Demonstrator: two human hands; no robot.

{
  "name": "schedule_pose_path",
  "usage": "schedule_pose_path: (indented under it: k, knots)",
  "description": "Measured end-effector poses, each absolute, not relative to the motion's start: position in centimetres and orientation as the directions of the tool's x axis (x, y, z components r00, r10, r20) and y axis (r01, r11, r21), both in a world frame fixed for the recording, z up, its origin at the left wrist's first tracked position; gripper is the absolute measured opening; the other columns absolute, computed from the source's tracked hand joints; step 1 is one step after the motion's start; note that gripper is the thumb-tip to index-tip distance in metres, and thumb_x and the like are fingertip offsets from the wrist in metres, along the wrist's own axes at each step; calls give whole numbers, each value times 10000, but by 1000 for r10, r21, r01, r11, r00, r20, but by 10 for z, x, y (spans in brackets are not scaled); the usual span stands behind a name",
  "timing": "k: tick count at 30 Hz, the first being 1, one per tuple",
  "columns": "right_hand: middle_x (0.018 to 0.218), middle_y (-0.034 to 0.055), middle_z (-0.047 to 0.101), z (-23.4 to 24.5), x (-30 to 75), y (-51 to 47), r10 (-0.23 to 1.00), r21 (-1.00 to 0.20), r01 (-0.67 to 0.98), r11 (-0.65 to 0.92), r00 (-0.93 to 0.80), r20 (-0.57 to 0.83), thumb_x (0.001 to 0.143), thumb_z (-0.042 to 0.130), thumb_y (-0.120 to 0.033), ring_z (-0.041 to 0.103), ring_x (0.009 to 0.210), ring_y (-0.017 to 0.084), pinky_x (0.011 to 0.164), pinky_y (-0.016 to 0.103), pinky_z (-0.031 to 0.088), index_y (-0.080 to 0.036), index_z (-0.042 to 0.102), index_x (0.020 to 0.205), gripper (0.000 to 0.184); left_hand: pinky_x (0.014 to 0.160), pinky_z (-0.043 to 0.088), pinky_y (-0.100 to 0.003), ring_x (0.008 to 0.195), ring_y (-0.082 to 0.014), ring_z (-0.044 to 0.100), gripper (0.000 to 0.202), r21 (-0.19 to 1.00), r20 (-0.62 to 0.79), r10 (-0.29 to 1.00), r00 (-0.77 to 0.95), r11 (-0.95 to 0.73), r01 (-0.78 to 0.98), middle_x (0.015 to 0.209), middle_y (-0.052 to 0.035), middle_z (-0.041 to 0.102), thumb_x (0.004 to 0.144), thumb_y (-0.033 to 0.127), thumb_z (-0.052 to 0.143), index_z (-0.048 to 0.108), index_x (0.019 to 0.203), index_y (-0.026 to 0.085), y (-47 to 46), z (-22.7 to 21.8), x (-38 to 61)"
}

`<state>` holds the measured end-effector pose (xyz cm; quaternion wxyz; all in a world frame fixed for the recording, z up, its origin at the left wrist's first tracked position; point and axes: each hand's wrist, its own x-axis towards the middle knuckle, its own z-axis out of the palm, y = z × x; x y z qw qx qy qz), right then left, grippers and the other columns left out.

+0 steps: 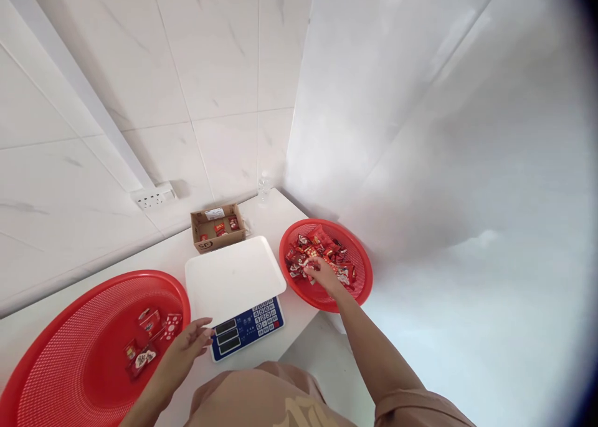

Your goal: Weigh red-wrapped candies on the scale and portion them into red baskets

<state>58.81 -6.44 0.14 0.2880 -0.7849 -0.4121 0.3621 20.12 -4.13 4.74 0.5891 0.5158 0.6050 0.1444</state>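
Evidently, right hand [322, 274]: down in the right basket [367, 270], thumb and fingertips drawn nearly together against the packets [321, 237] heaped there; whether it has hold of one, I cannot tell.
Left hand [187, 345]: loosely curled, fingers partly parted, nothing visible in it, at the front left corner of the scale [233, 271] (contact is hard to judge).
Progress: judging by how things lie, the bulk still sits in the right basket, with only a few packets in the left basket [51, 352]; which counts as done and which as left, the view doesn't settle.
Left basket count: four packets, apparently.
Right basket count: well over a dozen, too overlapped to number.
Cardboard box [219, 245]: one, with about three red packets inside, behind the scale.
Others: two baskets, one scale, one clear bottle [263, 189].
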Motion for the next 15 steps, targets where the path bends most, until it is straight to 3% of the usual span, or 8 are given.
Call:
schedule_pose_path:
  k: [2,4,6,8,11,13,15]
  knots:
    - [1025,51,679,16,564,-51,907,-883,295,-365,325,-267,820,548,-396,647,731,152,672,280,520,-216,535,1167,392,877,535,-369,973,-246,673,644,787,-561,784,265,407,463,1027,-97,707,649,618,618,598,1116,175,-41,50,211]
    - [1092,73,662,22,538,-38,947,-933,228,-280,223,-230,787,590,-378,649,821,168,708,290,525,-205,546,1163,416,876,529,-367,984,-245,668,621,796,-551,778,301,383,469,1039,-94,702,669,606,601,593,1120,178,-41,50,219]
    - [1173,87,635,19,520,-28,965,-944,231,-237,171,-201,767,617,-349,632,962,187,809,307,513,-203,547,1189,452,904,512,-360,1026,-240,654,579,802,-534,779,329,345,487,1061,-87,700,695,581,580,589,1121,189,-43,48,223]
    - [1256,92,594,11,519,-23,961,-918,320,-233,222,-166,787,594,-325,583,1097,195,927,327,465,-209,532,1232,464,941,492,-358,1072,-241,638,541,795,-509,802,313,298,528,1114,-91,690,715,549,555,587,1125,198,-44,45,221]
    - [1354,112,515,-5,554,-31,905,-754,557,-348,409,-116,837,517,-304,471,1249,214,1050,370,358,-202,482,1307,482,990,458,-414,1133,-278,605,519,745,-396,897,198,188,640,1236,-122,636,730,496,511,566,1147,192,-45,38,206]
    - [1444,157,402,-16,589,-46,823,-529,654,-541,541,-174,833,532,-309,343,1349,277,1072,444,309,-190,412,1378,570,1019,424,-468,1193,-316,553,511,686,-286,948,141,100,721,1271,-149,607,737,464,482,549,1155,177,-46,33,192]
    - [1517,184,261,-27,620,-64,687,-296,620,-727,665,-292,810,577,-347,221,1395,365,1039,546,300,-212,319,1442,696,1034,402,-490,1241,-340,505,513,629,-232,965,122,54,775,1266,-176,599,741,447,458,540,1154,154,-47,28,178]
